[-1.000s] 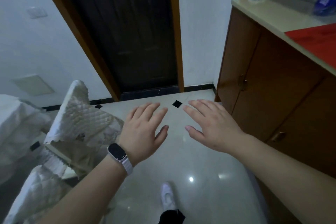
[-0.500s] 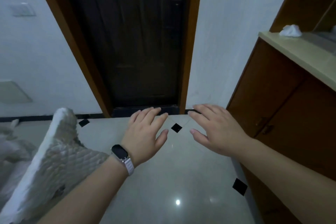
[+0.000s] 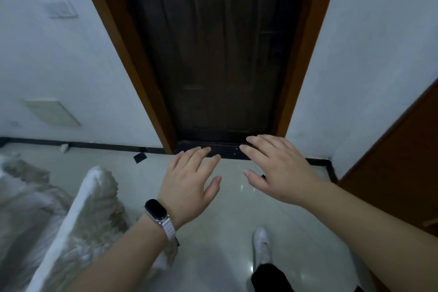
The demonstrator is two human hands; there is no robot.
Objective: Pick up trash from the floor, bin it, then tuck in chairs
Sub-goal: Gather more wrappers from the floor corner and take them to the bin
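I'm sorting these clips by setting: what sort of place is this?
Probably a room in a home: a dark wooden door, a glossy tiled floor, a wooden cabinet at the right, and furniture under quilted covers at the left.

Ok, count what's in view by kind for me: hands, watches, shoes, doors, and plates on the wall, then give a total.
Hands: 2, the left hand and the right hand, fingers straight, holding nothing
Watches: 1, the watch on the left wrist
Shoes: 1, the white shoe
Doors: 1, the dark door
Wall plates: 2, the upper plate and the lower plate
Total: 7
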